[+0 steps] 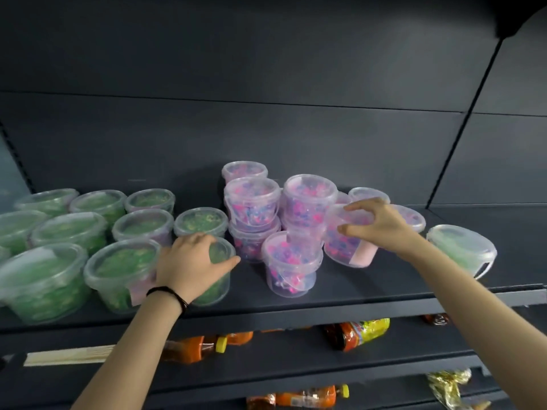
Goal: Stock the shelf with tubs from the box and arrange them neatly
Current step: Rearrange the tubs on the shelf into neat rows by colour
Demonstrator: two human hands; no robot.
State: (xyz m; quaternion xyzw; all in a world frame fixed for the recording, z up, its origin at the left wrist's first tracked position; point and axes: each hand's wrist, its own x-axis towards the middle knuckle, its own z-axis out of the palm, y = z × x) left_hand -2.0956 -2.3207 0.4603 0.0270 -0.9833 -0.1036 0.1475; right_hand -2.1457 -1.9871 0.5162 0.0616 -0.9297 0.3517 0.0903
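Left hand (192, 261) lies over a green tub (220, 254) near the front of the shelf (384, 279), fingers and thumb curled round its lid rim. Right hand (381, 226) grips a tilted pink-and-blue tub (346, 247) by its top, just beside the stacked pink tubs (251, 199) mid-shelf. Other green tubs (71, 229) stand in rows at left.

tubs (251, 202) on shelf (370, 281), bottles (355, 332) on lower shelves (296, 361)
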